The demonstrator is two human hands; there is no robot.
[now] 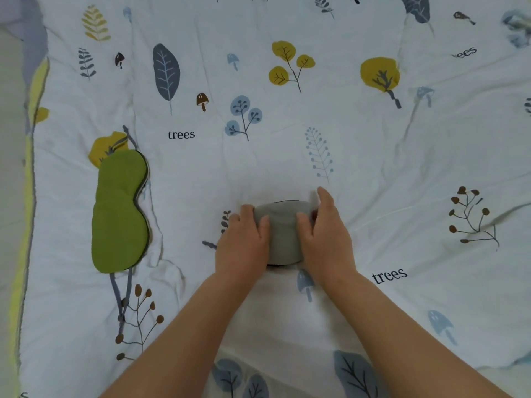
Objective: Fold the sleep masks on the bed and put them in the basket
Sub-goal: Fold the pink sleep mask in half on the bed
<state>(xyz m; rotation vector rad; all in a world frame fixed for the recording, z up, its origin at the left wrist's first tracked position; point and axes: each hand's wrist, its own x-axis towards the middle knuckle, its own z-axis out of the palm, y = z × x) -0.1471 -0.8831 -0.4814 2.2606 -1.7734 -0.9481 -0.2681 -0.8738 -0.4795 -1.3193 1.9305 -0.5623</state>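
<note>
A grey sleep mask (283, 225) lies folded in half on the bed, near the middle of the view. My left hand (244, 242) presses on its left side with the fingers curled over the edge. My right hand (324, 234) holds its right side, thumb on top. A green sleep mask (119, 211) lies flat and unfolded at the left, its grey strap (122, 297) trailing toward me. No basket is in view.
The bed is covered by a white quilt (373, 168) printed with leaves, trees and mushrooms. Its left edge (27, 196), trimmed yellow and grey, runs down the left side, with floor beyond. A blue-white object (518, 27) sits at the far right corner.
</note>
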